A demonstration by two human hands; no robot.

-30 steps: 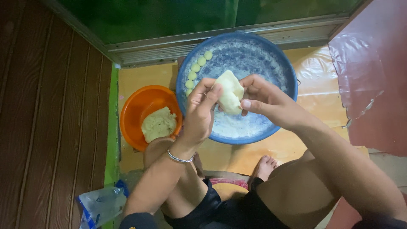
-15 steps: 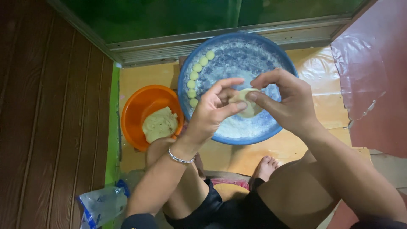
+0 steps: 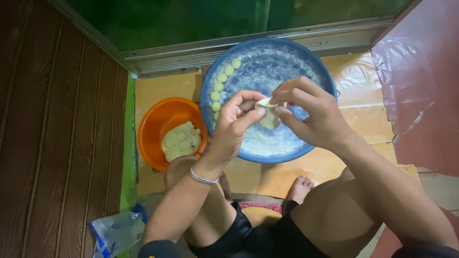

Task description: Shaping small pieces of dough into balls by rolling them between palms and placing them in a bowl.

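Pale dough piece [image 3: 269, 116], small and folded, sits pinched between both hands above the middle of the round blue floured tray [image 3: 315, 71], so any loose flour would drop onto it. The left hand [image 3: 233, 129] clamps its thumb and forefinger on the dough's left edge; the right hand [image 3: 313, 113] closes its fingertips on the top and right edge. Six small pale dough balls [image 3: 221, 88] curve in a row along the tray's left rim. One orange plastic bowl [image 3: 158, 122], just beside that rim, holds a single dough lump [image 3: 180, 141].
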